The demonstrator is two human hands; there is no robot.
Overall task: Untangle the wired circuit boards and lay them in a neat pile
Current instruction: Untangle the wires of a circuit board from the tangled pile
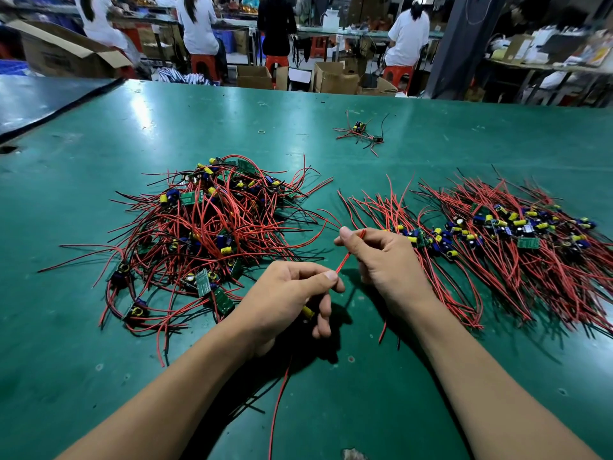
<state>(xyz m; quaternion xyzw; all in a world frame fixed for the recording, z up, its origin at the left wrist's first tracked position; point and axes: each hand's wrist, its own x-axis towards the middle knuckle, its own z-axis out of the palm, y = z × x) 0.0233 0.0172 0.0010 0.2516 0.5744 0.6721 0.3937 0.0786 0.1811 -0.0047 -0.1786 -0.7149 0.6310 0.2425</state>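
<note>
Currently pinching one red wire (344, 260) at two spots: left hand (292, 293) with thumb and forefinger closed on the near stretch, right hand (384, 260) with thumb and forefinger nipping the far tip, wire drawn straight between. Tucked under the left hand's other curled fingers, a yellow capacitor (307, 312), presumably on the held circuit board, itself mostly hidden. All of it held over the green table (99, 343), between the tangled heap (205, 224) on the left and the sorted pile (504, 234) on the right.

Likeliest to go wrong first at the pinch itself: pulling too hard on so thin a lead, and so straining or tearing the joint at the board. Safer to slide along it than to tug.

Next, lower down: a second red lead (280, 393) dangling from under the left hand toward the near table edge, apt to catch on a forearm or drag behind during the carry across.

Further out: loose ends of the heap lying near both hands, easy to hook and haul along, undoing the separation.

Last, at the set-down: risk of landing crosswise on the sorted pile, with its boards in a band and leads fanned to both sides, and so re-knotting neat work.
</note>
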